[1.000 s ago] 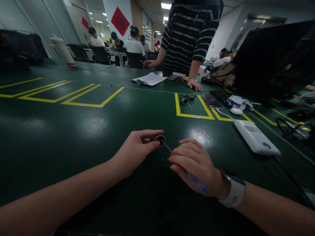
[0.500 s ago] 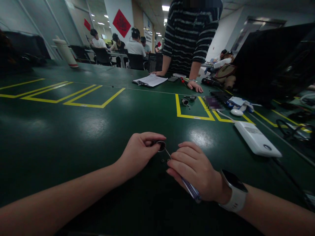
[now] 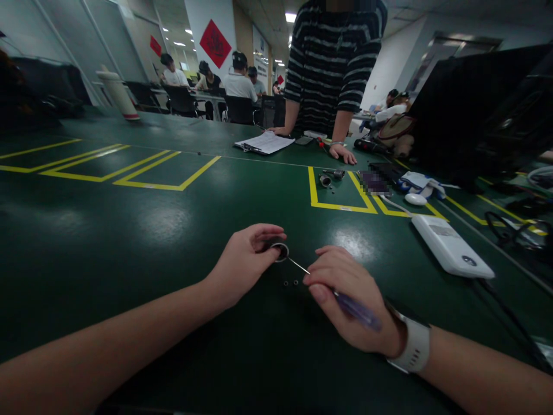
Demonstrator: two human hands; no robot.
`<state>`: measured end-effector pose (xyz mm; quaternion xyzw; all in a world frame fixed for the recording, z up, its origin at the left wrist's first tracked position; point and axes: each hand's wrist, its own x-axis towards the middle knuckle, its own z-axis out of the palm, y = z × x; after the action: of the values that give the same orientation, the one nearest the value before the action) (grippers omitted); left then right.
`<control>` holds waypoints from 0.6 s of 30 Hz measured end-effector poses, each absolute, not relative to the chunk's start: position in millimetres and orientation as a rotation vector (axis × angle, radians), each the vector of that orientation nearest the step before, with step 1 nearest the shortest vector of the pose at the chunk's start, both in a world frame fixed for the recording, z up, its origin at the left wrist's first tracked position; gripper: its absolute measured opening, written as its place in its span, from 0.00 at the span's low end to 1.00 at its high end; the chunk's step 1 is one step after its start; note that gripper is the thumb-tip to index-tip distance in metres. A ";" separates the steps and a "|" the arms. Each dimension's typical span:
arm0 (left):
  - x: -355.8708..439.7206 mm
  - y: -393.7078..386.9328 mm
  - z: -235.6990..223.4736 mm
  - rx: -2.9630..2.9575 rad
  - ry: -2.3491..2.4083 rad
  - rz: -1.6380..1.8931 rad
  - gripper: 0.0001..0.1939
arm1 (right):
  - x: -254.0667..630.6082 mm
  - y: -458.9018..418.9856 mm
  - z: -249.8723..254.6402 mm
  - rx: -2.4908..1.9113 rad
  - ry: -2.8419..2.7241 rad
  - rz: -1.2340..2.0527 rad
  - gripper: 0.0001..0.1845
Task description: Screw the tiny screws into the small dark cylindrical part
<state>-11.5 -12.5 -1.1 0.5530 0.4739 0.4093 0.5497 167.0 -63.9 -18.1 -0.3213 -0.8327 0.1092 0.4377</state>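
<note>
My left hand point(image 3: 244, 262) pinches a small round metal part point(image 3: 280, 251) that rests on the green table point(image 3: 129, 242). My right hand point(image 3: 345, 294) is closed around a thin screwdriver point(image 3: 345, 302) with a purple handle. Its fine shaft point(image 3: 298, 265) points up and left, with the tip at the round part. Two tiny dark screws point(image 3: 290, 283) lie on the table just below the shaft, between my hands. A white watch point(image 3: 412, 346) sits on my right wrist.
A white flat device point(image 3: 449, 246) lies to the right with cables beyond it. Small metal parts point(image 3: 329, 176) sit inside a yellow-taped box. A person in a striped shirt point(image 3: 332, 63) stands across the table, one hand point(image 3: 341, 152) on it, near papers point(image 3: 264, 142). A dark monitor point(image 3: 475, 104) stands at right.
My right hand has turned and shifted slightly right, swinging the screwdriver handle further right and lower. My left hand stays pinched on the round part. The view moved slightly.
</note>
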 end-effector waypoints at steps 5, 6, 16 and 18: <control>-15.0 -7.1 4.3 1.195 1.118 1.002 0.21 | 171.1 -51.1 -27.8 -1.017 -1.422 1.053 0.16; -15.4 -6.1 5.1 1.164 1.098 1.007 0.21 | 171.3 -48.4 -29.3 -1.028 -1.329 1.146 0.17; -14.9 -3.9 7.4 0.889 0.926 1.009 0.12 | 171.3 -44.8 -34.2 -1.085 -1.259 1.219 0.17; -14.4 -4.0 7.3 0.849 0.899 1.012 0.12 | 170.6 -46.8 -33.0 -1.130 -1.333 1.152 0.17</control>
<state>-14.4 -4.0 7.3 0.3807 0.4034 0.4540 0.6973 170.6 -46.8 -33.0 -0.4675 -0.5513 0.4765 0.5005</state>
